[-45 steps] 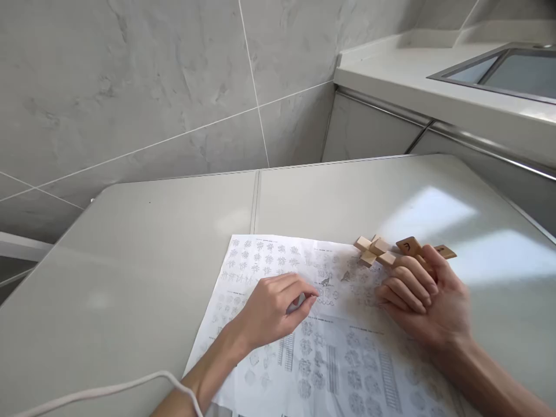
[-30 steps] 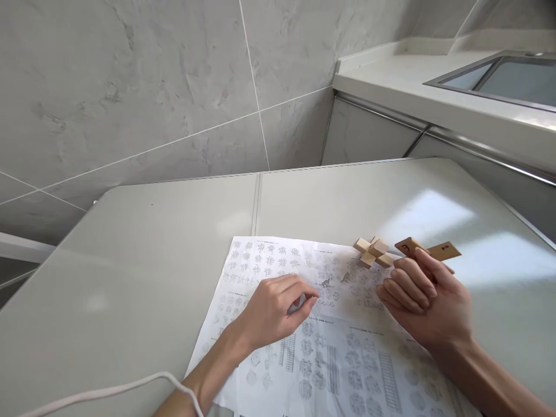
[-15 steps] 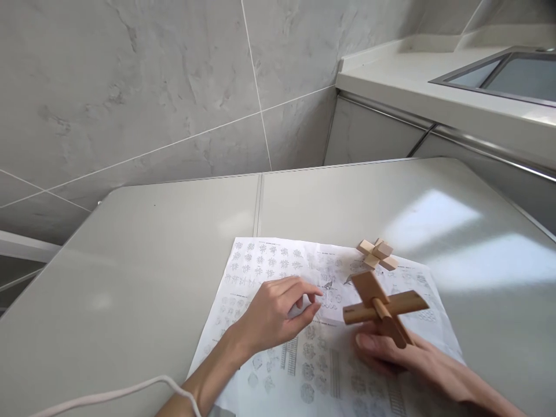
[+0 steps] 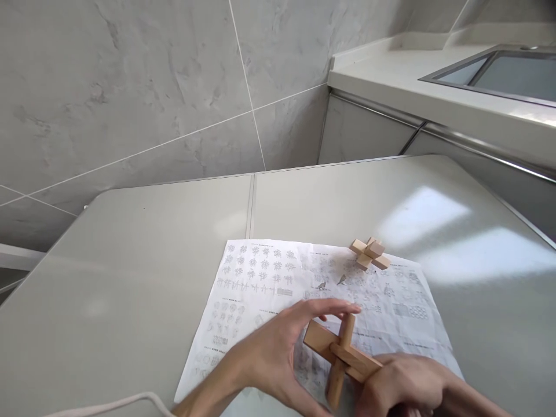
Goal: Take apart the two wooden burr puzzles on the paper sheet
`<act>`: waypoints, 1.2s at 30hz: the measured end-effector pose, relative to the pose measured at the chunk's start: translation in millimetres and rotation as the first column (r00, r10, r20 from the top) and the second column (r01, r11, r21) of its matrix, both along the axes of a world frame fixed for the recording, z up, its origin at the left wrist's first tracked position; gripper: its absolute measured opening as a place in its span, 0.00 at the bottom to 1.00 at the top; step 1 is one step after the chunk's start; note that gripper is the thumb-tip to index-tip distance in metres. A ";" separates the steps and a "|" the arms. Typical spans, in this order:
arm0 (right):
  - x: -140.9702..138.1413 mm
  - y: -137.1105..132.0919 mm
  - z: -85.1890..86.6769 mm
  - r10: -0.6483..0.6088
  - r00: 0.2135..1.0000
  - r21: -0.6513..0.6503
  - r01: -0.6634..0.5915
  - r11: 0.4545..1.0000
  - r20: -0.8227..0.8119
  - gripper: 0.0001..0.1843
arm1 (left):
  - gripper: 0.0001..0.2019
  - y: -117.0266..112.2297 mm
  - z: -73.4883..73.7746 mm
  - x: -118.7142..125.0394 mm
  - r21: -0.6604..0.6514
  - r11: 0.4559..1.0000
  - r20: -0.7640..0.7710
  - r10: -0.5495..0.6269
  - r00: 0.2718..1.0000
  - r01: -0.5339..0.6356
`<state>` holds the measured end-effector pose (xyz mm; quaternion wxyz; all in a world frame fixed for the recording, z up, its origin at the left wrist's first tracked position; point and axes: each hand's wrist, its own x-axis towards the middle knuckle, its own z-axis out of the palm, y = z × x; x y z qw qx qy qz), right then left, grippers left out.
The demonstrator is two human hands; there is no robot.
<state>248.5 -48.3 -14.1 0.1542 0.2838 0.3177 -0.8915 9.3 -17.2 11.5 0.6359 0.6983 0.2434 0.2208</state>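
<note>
A wooden interlocking puzzle (image 4: 341, 350), a cross of brown pieces with a rounded rod through it, is held above the printed sheet (image 4: 256, 278). My right hand (image 4: 403, 382) is closed around its right-hand arm, with some fingers hidden. On the other side, my left hand (image 4: 278, 347) spans the upright rod, index finger at the top end and thumb close to the bottom end. A second, paler puzzle of crossed square sticks (image 4: 369, 253) rests on the sheet's far edge, untouched.
The sheet carries rows of small diagrams and lies on a glossy light table (image 4: 143, 278) with a seam. A white cable (image 4: 117, 401) runs at the lower left. Beyond are a tiled wall (image 4: 165, 87) and a counter (image 4: 391, 69) with a sink.
The brown puzzle has moved left and closer to me, and is turned another way. My left hand, apart from it earlier, now reaches around its rod. The view has shifted slightly.
</note>
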 end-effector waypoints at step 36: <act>1.1 5.8 19.6 -0.473 0.872 0.541 0.462 0.703 -0.130 0.33 | 0.55 2.7 -6.9 -4.1 0.405 0.856 0.073 0.319 0.945 -0.320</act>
